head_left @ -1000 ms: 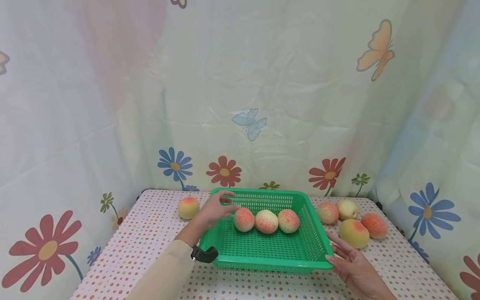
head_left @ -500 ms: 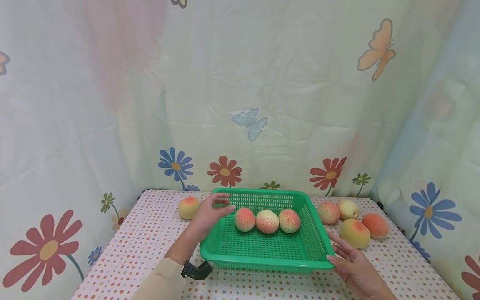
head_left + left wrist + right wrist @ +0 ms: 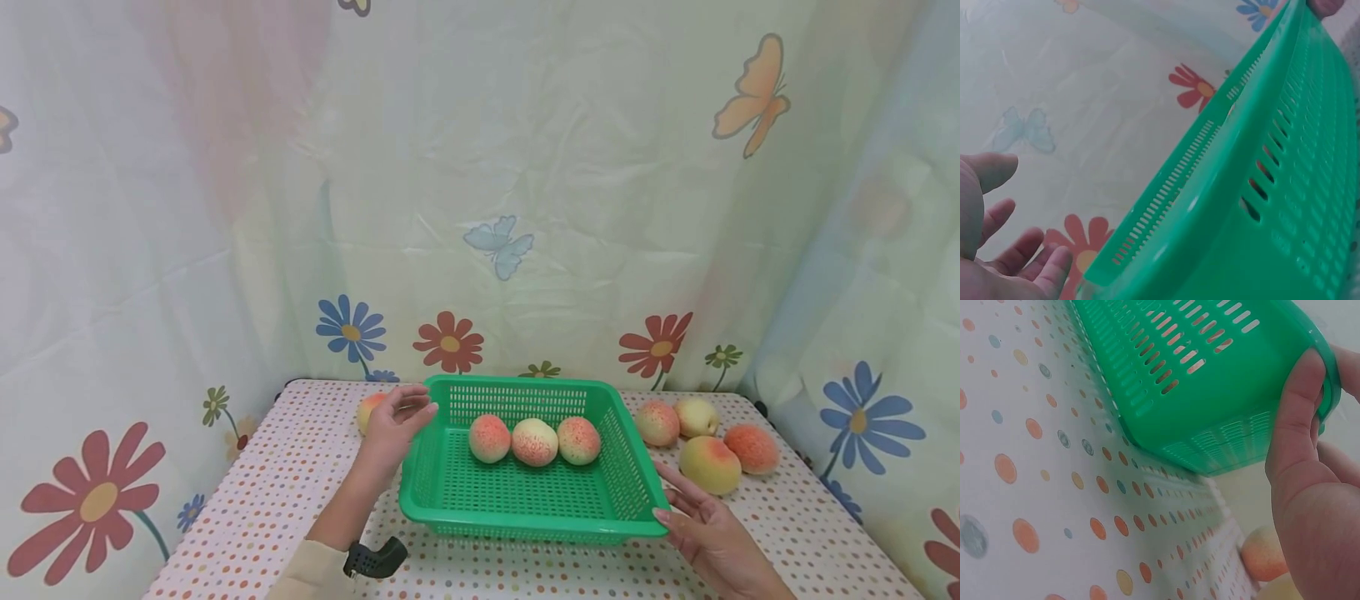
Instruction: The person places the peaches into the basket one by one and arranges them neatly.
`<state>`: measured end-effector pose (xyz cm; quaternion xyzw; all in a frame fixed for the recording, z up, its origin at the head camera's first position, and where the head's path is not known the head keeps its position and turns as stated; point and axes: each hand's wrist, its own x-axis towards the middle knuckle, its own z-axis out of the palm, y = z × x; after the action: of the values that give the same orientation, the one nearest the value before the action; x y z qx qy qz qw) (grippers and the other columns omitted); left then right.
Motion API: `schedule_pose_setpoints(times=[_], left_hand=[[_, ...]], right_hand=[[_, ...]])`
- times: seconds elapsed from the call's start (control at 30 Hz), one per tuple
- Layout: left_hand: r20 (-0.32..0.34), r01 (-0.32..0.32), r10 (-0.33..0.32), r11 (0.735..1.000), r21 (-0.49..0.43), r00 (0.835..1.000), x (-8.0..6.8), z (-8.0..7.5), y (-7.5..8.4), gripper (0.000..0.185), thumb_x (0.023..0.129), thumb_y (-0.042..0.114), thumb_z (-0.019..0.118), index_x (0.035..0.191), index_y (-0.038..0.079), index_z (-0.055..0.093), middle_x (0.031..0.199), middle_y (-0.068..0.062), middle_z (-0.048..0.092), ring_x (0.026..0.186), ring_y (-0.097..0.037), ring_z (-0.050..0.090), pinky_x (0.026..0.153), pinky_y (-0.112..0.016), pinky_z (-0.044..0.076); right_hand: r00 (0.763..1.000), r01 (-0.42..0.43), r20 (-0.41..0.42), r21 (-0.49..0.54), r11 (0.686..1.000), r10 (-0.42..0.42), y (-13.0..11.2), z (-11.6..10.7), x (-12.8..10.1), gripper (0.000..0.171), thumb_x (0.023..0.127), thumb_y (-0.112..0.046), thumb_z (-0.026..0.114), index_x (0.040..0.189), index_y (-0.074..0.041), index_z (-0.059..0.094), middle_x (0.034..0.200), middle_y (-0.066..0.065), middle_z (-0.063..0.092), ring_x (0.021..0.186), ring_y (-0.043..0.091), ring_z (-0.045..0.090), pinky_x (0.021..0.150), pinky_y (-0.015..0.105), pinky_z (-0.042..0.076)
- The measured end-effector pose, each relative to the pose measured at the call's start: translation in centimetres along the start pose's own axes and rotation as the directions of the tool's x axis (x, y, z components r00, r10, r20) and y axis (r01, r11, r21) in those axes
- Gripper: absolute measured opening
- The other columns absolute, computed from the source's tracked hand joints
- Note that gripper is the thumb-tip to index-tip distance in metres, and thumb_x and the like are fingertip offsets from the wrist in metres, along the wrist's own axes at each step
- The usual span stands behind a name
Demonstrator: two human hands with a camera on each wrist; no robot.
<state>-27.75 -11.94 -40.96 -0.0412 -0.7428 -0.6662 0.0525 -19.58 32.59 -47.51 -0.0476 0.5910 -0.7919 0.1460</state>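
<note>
A green plastic basket (image 3: 517,523) with slotted walls stands on the dotted tablecloth. Inside it three red-speckled peaches (image 3: 535,442) lie in a row. My left hand (image 3: 393,425) hovers by the basket's left rim with loosely bent fingers and nothing in them; in the left wrist view its fingers (image 3: 1054,269) are apart from the rim. Behind that hand, a yellow and red peach (image 3: 367,410) is partly hidden. My right hand (image 3: 705,529) holds the basket's front right corner. In the right wrist view, the thumb (image 3: 1300,406) lies against the outer wall under the rim.
Right of the basket, close to my right fingers, several more fruits lie together: a speckled peach (image 3: 657,423), a pale yellow one (image 3: 697,417), a large yellow-red one (image 3: 710,465) and a red one (image 3: 752,450). A flowered curtain (image 3: 480,167) encloses the table's back and sides.
My left hand has drawn back leftward from over the basket near the peaches to beside its left rim, now covering part of the left peach. The right hand and basket stay in place.
</note>
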Motion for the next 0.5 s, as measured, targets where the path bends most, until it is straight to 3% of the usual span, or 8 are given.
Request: schedule_pose_setpoints(times=[0.27, 0.5], left_hand=[[-0.068, -0.035, 0.039, 0.998, 0.056, 0.997, -0.3, -1.5, -0.7, 0.043, 0.098, 0.025, 0.071, 0.137, 0.013, 0.059, 0.139, -0.013, 0.060, 0.134, -0.029, 0.057, 0.112, -0.047, 0.049], [-0.099, -0.059, 0.068, 0.994, 0.092, 0.993, 0.1, -3.1, -1.8, 0.040, 0.100, 0.022, 0.068, 0.137, 0.011, 0.058, 0.138, -0.014, 0.059, 0.137, -0.030, 0.054, 0.114, -0.044, 0.048]], right_hand=[[0.997, 0.018, 0.072, 0.028, 0.999, -0.020, 0.1, -0.2, 0.0, 0.058, 0.107, 0.000, 0.047, 0.139, -0.047, 0.056, 0.128, -0.010, 0.065, 0.114, 0.010, 0.068, 0.095, 0.028, 0.059], [0.997, 0.026, 0.067, 0.030, 0.999, -0.028, 0.0, -0.1, 0.0, 0.058, 0.107, 0.000, 0.046, 0.139, -0.047, 0.056, 0.129, -0.010, 0.064, 0.114, 0.010, 0.067, 0.095, 0.028, 0.060]])
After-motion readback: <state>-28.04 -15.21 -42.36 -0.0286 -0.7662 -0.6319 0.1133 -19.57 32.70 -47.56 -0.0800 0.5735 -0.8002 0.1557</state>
